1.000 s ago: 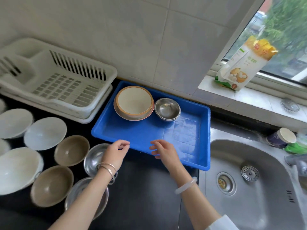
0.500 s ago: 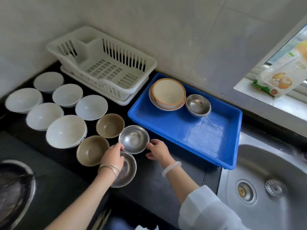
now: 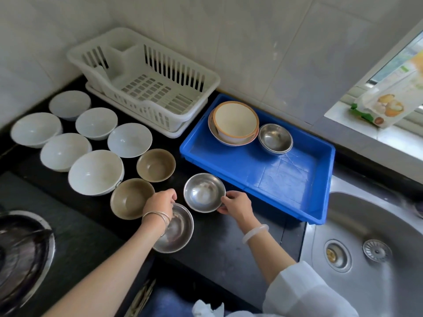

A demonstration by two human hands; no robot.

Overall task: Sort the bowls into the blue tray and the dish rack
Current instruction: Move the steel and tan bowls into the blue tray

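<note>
On the black countertop, just beside the rectangular blue plastic tray, a small round stainless-steel bowl is pinched at its right rim by the right hand, while the far rim of a second, shallower steel bowl is gripped by the left hand. Edge holds are judged to suit lifting toward the nested steel bowls already set in the tray, metal being grouped there.

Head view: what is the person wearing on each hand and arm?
The left hand has thin silver bangles at the wrist and no sleeve in view. The right hand has one thick pale bangle, with a white sleeve further up the arm.
</note>
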